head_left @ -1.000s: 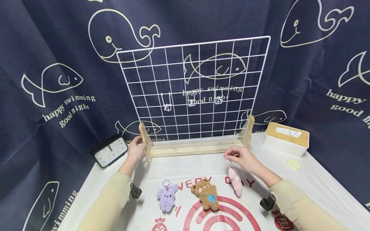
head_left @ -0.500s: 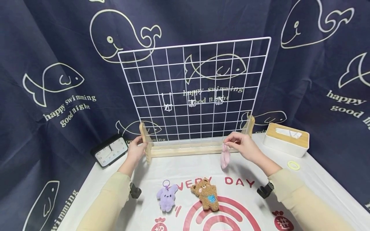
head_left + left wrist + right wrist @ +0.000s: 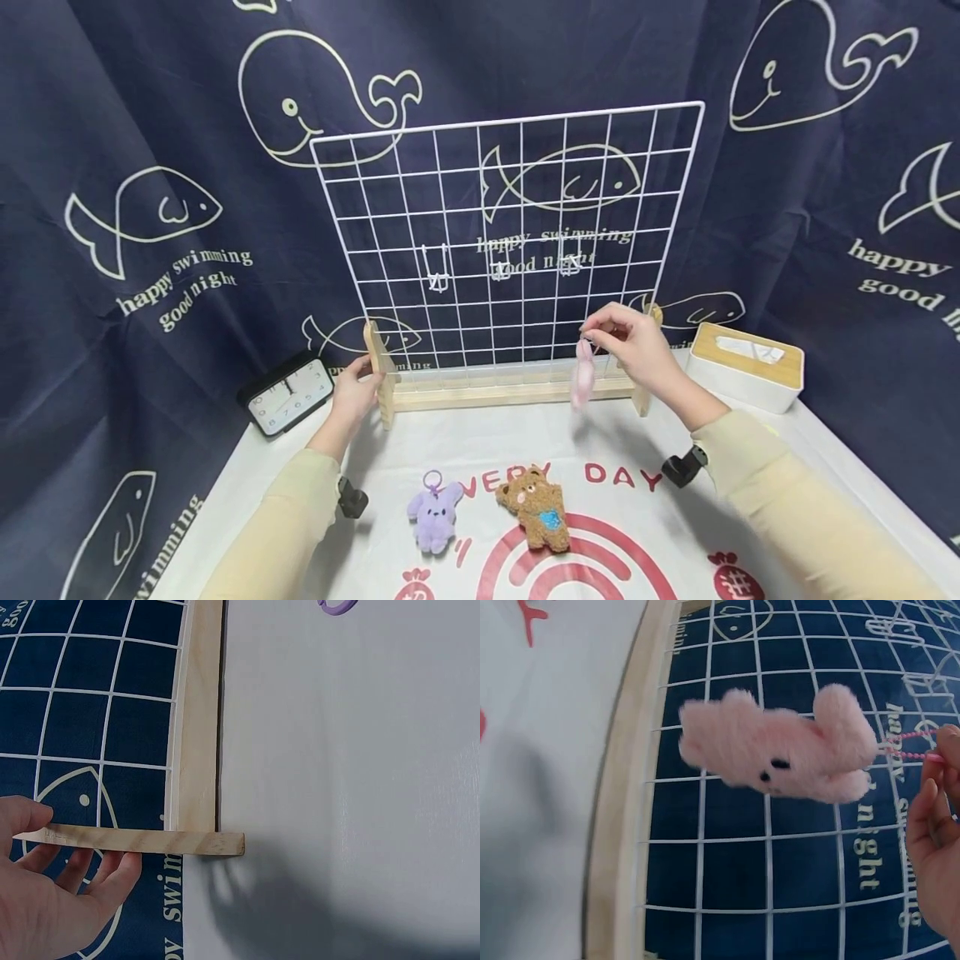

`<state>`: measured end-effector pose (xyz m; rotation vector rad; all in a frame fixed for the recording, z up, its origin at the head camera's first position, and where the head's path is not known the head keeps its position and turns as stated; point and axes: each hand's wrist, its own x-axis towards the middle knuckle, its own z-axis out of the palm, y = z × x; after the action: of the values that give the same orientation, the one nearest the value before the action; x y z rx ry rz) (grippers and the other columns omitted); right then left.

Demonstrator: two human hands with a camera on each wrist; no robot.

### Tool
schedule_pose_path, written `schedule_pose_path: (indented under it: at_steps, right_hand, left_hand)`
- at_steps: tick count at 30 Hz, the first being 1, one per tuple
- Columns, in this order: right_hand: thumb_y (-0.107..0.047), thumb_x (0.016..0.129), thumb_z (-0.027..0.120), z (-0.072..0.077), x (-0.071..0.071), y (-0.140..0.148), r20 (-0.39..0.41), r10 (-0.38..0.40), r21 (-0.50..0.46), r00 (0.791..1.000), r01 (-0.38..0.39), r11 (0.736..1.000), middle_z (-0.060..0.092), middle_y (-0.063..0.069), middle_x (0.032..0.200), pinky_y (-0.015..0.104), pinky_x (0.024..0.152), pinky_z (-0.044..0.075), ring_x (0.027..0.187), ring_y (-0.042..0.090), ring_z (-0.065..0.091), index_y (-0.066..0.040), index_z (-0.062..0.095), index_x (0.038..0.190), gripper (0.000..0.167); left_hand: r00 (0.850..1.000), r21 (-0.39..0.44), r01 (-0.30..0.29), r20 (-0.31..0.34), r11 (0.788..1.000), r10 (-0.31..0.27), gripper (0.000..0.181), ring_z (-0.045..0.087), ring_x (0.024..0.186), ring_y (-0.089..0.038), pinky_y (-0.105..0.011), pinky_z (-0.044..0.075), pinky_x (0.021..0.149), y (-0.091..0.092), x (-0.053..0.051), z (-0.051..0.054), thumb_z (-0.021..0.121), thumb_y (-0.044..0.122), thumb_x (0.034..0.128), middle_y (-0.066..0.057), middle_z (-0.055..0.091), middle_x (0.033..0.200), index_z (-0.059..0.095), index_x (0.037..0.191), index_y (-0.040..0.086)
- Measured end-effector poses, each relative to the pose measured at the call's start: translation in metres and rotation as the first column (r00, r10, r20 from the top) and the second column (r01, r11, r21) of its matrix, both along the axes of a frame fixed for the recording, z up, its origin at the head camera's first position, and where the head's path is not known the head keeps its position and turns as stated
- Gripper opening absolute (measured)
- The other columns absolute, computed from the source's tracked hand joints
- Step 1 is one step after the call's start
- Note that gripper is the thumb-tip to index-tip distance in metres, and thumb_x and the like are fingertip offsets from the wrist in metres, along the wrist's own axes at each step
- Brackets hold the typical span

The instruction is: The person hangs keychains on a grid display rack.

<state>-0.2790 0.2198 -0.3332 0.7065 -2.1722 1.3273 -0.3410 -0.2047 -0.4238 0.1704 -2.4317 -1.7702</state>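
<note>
My right hand [image 3: 633, 346] pinches the pink bead chain [image 3: 907, 755] of a fluffy pink plush keychain [image 3: 780, 742], which hangs below the fingers in front of the wire grid's lower right part. My left hand [image 3: 355, 396] grips the left wooden upright [image 3: 142, 840] of the stand, thumb on one side and fingers on the other. The white wire grid [image 3: 521, 204] stands upright in its wooden base and carries three white hooks, at left [image 3: 438, 282], middle [image 3: 500, 271] and right [image 3: 571, 265]. On the table lie a purple plush keychain [image 3: 433, 518] and a brown bear plush [image 3: 537, 510].
A black-framed clock [image 3: 288, 396] stands left of the stand. To the right is a white tissue box [image 3: 742, 375] with a wooden lid. The white tablecloth [image 3: 420, 433] bears red print. A dark patterned curtain [image 3: 187, 83] hangs behind the grid.
My right hand has risen toward the grid, lifting the pink plush from above the table to in front of the grid's lower part. My left hand keeps its grip on the upright.
</note>
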Motion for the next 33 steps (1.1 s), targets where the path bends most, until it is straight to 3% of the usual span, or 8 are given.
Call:
schedule_pose_path:
  at_steps: [4,8,16,21,29,33]
  right_hand:
    - [0.016,0.088,0.069,0.019,0.011,-0.008,-0.069,-0.009,-0.001,0.998,0.009,1.000,0.068,0.018,0.089,0.009,0.063,0.048,0.072,0.009,0.058,0.011,0.070,0.092,0.006]
    - [0.017,0.086,0.070,0.032,0.013,-0.013,-0.135,-0.046,0.001,0.990,0.047,0.999,0.068,0.015,0.088,0.009,0.060,0.046,0.069,0.006,0.055,0.009,0.071,0.091,0.010]
    - [0.012,0.089,0.072,0.040,-0.017,-0.013,-0.167,-0.068,-0.043,0.984,0.062,0.997,0.068,0.014,0.093,0.011,0.060,0.044,0.072,0.007,0.053,0.005,0.073,0.094,0.009]
    - [0.009,0.089,0.074,0.051,-0.025,-0.013,-0.183,-0.081,-0.080,0.980,0.068,0.995,0.067,0.011,0.092,0.012,0.059,0.044,0.073,0.007,0.055,0.003,0.075,0.094,0.008]
    - [0.015,0.088,0.069,0.076,-0.009,-0.023,-0.211,-0.096,-0.089,0.973,0.078,0.993,0.064,0.018,0.091,0.009,0.062,0.047,0.071,0.004,0.059,0.014,0.070,0.094,0.007]
    - [0.015,0.088,0.070,0.082,-0.008,-0.027,-0.217,-0.129,-0.093,0.968,0.111,0.990,0.065,0.018,0.091,0.008,0.063,0.045,0.071,0.004,0.056,0.013,0.070,0.094,0.006]
  left_hand:
    - [1.000,0.011,-0.003,0.015,1.000,0.003,0.052,0.047,0.135,-0.044,-0.053,0.050,0.107,0.002,0.001,-0.001,0.054,0.004,0.0991,-0.028,0.048,0.144,0.045,0.150,-0.001]
    - [1.000,0.011,-0.012,0.005,1.000,0.012,0.052,0.048,0.133,-0.044,-0.052,0.052,0.105,0.003,0.003,0.000,0.055,0.004,0.0983,-0.028,0.049,0.144,0.046,0.149,0.000]
    - [1.000,0.010,-0.024,-0.008,1.000,0.024,0.052,0.048,0.132,-0.045,-0.054,0.052,0.104,-0.004,0.003,-0.001,0.054,0.005,0.0999,-0.028,0.048,0.143,0.044,0.150,-0.001]
    - [1.000,0.001,-0.020,-0.020,1.000,0.020,0.051,0.052,0.128,-0.043,-0.049,0.056,0.099,-0.003,0.002,-0.003,0.055,0.005,0.0986,-0.028,0.051,0.142,0.046,0.149,-0.001]
    - [0.999,-0.034,-0.014,-0.031,0.999,0.012,0.051,0.050,0.130,-0.046,-0.051,0.053,0.103,0.000,-0.001,-0.003,0.054,0.006,0.0990,-0.027,0.049,0.140,0.046,0.149,-0.001]
    - [1.000,-0.021,-0.006,-0.023,1.000,0.005,0.051,0.048,0.132,-0.046,-0.053,0.051,0.106,-0.001,-0.001,-0.003,0.054,0.006,0.0991,-0.027,0.048,0.141,0.045,0.150,0.000]
